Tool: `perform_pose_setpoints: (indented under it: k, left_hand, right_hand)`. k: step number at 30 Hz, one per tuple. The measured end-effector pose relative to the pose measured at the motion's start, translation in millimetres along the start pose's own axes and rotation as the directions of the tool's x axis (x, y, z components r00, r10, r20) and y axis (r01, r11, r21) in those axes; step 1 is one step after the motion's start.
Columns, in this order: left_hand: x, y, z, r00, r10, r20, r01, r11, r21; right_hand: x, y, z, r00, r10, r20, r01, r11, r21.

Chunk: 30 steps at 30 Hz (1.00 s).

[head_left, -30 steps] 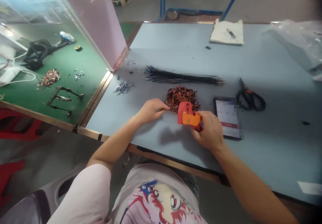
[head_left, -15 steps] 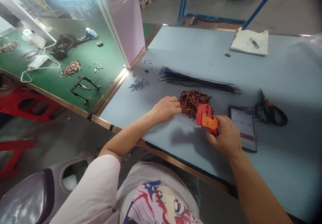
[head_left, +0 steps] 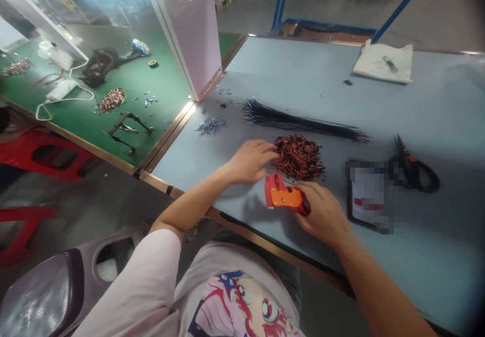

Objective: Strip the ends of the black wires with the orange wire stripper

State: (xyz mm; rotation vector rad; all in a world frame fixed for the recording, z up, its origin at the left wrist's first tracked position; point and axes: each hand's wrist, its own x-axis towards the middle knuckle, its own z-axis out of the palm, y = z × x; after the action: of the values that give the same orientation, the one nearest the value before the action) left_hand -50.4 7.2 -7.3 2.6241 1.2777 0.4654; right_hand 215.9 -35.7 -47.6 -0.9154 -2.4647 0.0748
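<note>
My right hand point(head_left: 322, 213) is wrapped round the handle of a red and orange wire stripper point(head_left: 286, 198), its head pointing left just above the table. My left hand point(head_left: 252, 161) reaches to the left edge of a pile of small copper-brown pieces point(head_left: 299, 157). Its fingers are apart, and I see nothing held in them. Behind the pile lies a bundle of thin black wires point(head_left: 303, 123) with bared or tipped ends at the left. Small blue and silver bits point(head_left: 210, 126) are scattered left of it.
A phone point(head_left: 366, 195), partly pixelated, lies to the right, beside black-handled scissors or cutters point(head_left: 415, 167). A white cloth or bag point(head_left: 384, 63) with a small clear item on it is at the back right. A pale partition point(head_left: 189, 34) and a green table point(head_left: 151, 140) stand left.
The wire stripper has moved left with my right hand, away from the pile's front edge and nearer my left hand. My left fingers have spread from a more closed shape.
</note>
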Motion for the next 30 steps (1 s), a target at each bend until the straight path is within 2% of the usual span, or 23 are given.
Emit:
perform_pose_setpoints:
  k: [2, 3, 6, 9, 11, 13, 16, 24, 27, 30]
  left_hand:
    - [2, 9, 13.9, 0.989, 0.146, 0.000, -0.139, 0.938, -0.318]
    - [3, 12, 21.2, 0.987, 0.158, 0.008, -0.139, 0.886, -0.443]
    - [3, 17, 38.8, 0.995, 0.065, 0.075, -0.001, 0.760, -0.650]
    - [3, 18, 45.2, 0.991, 0.040, 0.126, 0.062, 0.699, -0.712]
    - [3, 18, 44.7, 0.988, 0.079, 0.136, 0.037, 0.726, -0.687]
    - [5, 18, 43.2, 0.982, 0.106, 0.154, 0.008, 0.801, -0.599]
    - [7, 15, 43.3, 0.981, 0.088, 0.175, 0.007, 0.878, -0.479]
    - [8, 22, 51.1, 0.989, 0.093, 0.116, -0.031, 0.894, -0.446]
    - [9, 24, 47.8, 0.990, 0.056, 0.128, -0.009, 0.938, -0.347]
    - [10, 22, 42.1, 0.993, -0.052, 0.106, 0.072, 0.977, -0.201]
  right_hand:
    - [0, -3, -1, 1.000, -0.021, -0.004, 0.021, 1.000, 0.017]
    - [0, -3, -1, 1.000, -0.030, -0.008, 0.031, 0.999, 0.020]
    - [1, -1, -3, 0.998, -0.061, -0.021, 0.061, 0.998, -0.006]
    - [1, 0, -4, 0.995, -0.099, -0.027, 0.098, 0.995, -0.028]
    - [1, 0, -3, 0.993, -0.116, -0.033, 0.115, 0.993, -0.025]
    - [-1, 0, -3, 0.993, -0.117, -0.034, 0.116, 0.993, -0.013]
    - [-2, 0, -1, 0.995, -0.093, -0.026, 0.093, 0.996, 0.017]
    - [0, -3, -4, 0.993, -0.113, -0.037, 0.115, 0.992, 0.051]
    - [1, -2, -6, 0.991, -0.123, -0.048, 0.125, 0.992, 0.030]
    - [2, -1, -10, 0.990, -0.100, -0.096, 0.099, 0.995, -0.010]
